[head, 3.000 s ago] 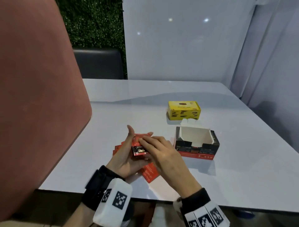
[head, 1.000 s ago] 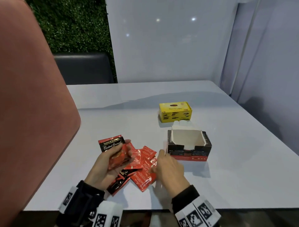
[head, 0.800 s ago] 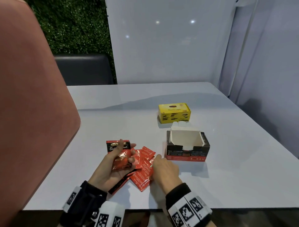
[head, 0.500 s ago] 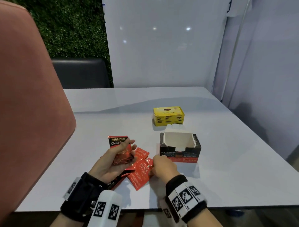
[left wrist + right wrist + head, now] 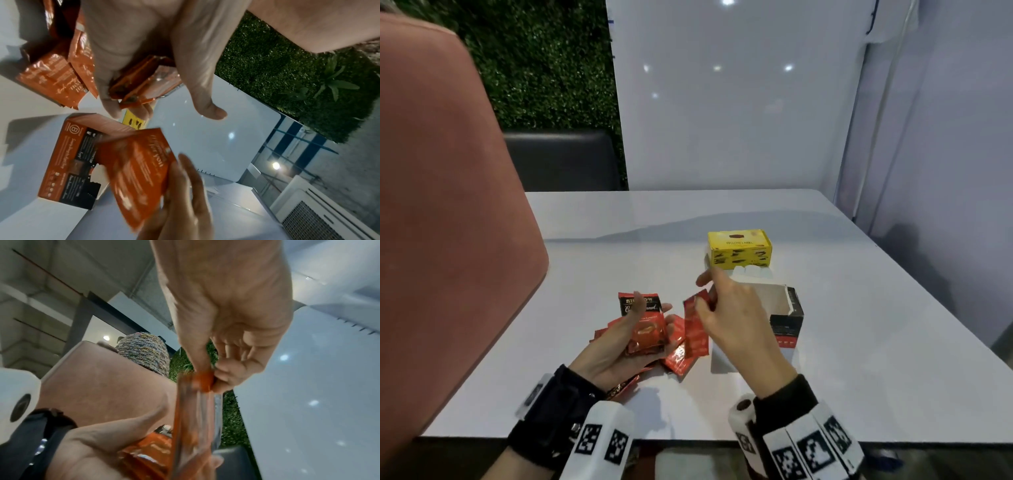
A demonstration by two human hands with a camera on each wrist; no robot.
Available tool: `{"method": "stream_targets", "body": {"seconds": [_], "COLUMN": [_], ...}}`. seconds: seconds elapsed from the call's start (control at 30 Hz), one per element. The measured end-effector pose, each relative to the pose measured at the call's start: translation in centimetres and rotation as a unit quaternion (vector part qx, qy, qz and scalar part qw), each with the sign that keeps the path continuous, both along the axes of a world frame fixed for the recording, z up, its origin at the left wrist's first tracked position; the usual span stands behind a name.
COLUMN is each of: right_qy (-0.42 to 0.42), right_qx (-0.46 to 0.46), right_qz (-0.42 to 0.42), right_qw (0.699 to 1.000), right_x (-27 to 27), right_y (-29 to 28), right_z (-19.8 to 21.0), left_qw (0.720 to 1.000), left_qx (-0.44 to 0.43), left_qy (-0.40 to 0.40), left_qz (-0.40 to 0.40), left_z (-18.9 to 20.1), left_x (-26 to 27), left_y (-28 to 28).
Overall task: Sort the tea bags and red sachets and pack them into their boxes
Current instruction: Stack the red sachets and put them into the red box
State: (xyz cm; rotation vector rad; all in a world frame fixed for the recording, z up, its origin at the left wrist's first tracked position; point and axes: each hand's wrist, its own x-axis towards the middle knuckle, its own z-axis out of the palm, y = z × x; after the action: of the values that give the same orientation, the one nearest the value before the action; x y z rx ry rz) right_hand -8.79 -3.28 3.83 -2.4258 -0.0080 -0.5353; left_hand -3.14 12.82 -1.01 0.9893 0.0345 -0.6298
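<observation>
The right hand pinches one red sachet above the table, at nine o'clock of the open box. The left hand grips a stack of sachets; loose sachets lie beneath.

A small stack of red sachets is held upright in the left hand, the front one bearing a black band with white lettering. A single red sachet is pinched by its top edge in the right hand and hangs edge-on (blurred in both wrist views). More loose sachets lie overlapping on the surface. The black-and-red box stands open, the closed yellow box just behind it.
</observation>
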Motion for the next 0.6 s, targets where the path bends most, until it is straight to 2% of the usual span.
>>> {"method": "stream_targets", "body": {"seconds": [0.07, 0.17, 0.23, 0.37, 0.43, 0.53, 0.6], "right_qy": [0.029, 0.043, 0.023, -0.025, -0.020, 0.005, 0.008], "right_qx": [-0.001, 0.014, 0.018, -0.070, -0.083, 0.033, 0.067], "right_qz": [0.028, 0.043, 0.047, 0.101, 0.135, 0.170, 0.188], "right_qw": [0.999, 0.998, 0.998, 0.992, 0.987, 0.985, 0.980], "right_x": [0.8, 2.3, 2.9, 2.9, 3.0, 3.1, 2.5], "right_y": [1.5, 3.4, 4.0, 4.9, 5.1, 4.8, 3.8], "right_z": [0.1, 0.1, 0.3, 0.3, 0.1, 0.5, 0.9], "left_qw": [0.998, 0.996, 0.998, 0.996, 0.995, 0.997, 0.995], "left_qx": [0.039, 0.042, 0.025, -0.048, -0.063, -0.044, -0.051], "left_qy": [-0.048, -0.068, -0.048, 0.039, 0.056, 0.039, 0.031], "left_qz": [-0.016, -0.040, -0.041, -0.062, -0.053, -0.051, -0.074], "left_z": [0.1, 0.7, 1.3, 1.7, 1.4, 0.9, 0.7], "left_x": [-0.3, -0.8, -1.1, -1.4, -1.3, -1.3, -1.1], "left_y": [-0.4, -0.8, -1.0, -1.0, -0.9, -0.1, 0.7]}}
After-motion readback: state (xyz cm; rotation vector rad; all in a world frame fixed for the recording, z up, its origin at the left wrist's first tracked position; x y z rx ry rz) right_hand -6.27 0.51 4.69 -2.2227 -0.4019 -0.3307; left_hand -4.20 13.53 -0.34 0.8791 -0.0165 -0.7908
